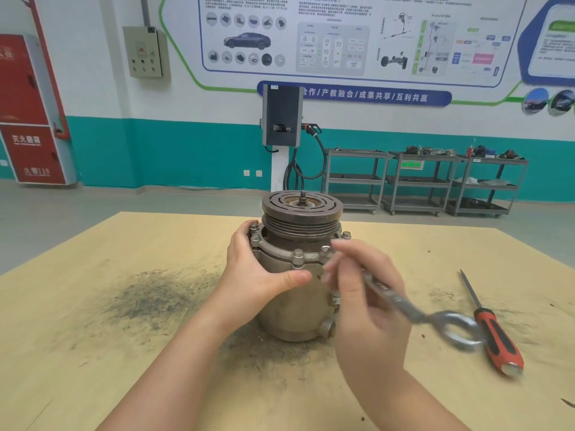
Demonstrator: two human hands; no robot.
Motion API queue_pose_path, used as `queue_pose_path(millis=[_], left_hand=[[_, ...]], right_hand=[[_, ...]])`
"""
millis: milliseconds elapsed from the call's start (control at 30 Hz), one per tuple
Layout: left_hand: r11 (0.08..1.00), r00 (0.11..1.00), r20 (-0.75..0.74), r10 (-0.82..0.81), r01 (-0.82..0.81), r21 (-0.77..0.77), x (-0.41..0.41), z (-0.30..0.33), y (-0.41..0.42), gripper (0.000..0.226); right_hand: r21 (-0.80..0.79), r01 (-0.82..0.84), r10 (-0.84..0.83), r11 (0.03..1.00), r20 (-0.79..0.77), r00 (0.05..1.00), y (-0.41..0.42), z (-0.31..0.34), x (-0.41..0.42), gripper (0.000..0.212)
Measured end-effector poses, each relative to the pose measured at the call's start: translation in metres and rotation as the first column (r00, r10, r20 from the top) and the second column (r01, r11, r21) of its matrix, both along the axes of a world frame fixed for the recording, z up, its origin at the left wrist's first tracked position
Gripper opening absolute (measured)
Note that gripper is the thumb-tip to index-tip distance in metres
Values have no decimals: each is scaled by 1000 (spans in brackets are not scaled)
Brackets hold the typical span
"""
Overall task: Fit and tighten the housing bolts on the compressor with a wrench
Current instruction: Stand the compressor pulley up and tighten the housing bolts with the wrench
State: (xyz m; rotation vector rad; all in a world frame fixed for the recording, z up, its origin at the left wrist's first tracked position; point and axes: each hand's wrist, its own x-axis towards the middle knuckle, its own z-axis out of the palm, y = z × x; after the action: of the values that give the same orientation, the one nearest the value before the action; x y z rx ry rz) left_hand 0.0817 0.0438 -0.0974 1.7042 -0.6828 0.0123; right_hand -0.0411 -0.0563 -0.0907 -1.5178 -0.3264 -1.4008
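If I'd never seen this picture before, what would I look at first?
Probably the big grey compressor standing upright mid-table, a grooved round pulley on top. The left hand grips its side while the right hand holds a shiny wrench up to the bolts around its rim. A red-and-black screwdriver lies on the table to the right.
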Motion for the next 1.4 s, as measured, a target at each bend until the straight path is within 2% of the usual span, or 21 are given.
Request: queue_pose_path(millis=[167,233,300,400,500,567,667,967,1100,1200,1333,1400], left_hand=[[1000,1000,-15,13,-13,6,2,-2,-3,133],[1000,1000,-10,26,-26,4,0,-3,-5,133],[999,999,3,40,-40,7,-2,-3,-6,129],[1000,1000,-2,23,-23,17,-4,-1,-6,129],[1000,1000,-6,8,-8,25,-4,1,-4,133],[999,1000,-1,6,-6,33,-4,2,-3,134],[999,1000,3,2,-2,45,-4,2,-3,134],[999,1000,7,-3,2,38,-5,2,-3,136],[997,999,38,34,-37,65,-7,3,-3,139],[995,997,61,51,-56,80,-8,4,-1,140],[993,996,68,64,-71,92,-8,5,-1,141],[992,994,76,78,-84,89,-7,4,-1,141]], right_hand=[[-285,122,-156,951,-97,983,14,-4,-1,32],[-310,144,-177,940,-82,981,10,1,-2,31],[-193,100,-108,976,-33,994,2,10,-3,22],[142,-75,74,987,14,997,-16,23,-9,16],[475,-303,327,826,35,945,-34,30,-9,17],[598,-346,406,723,38,913,-42,32,-7,20],[656,-368,462,659,34,886,-50,34,-3,20],[716,-425,623,554,-18,782,-64,36,3,18],[664,-409,537,626,13,843,-60,29,7,23],[585,-339,390,737,41,920,-47,23,7,28],[346,-140,117,928,86,989,-21,7,3,21],[207,-11,-9,978,92,996,-7,0,4,23]])
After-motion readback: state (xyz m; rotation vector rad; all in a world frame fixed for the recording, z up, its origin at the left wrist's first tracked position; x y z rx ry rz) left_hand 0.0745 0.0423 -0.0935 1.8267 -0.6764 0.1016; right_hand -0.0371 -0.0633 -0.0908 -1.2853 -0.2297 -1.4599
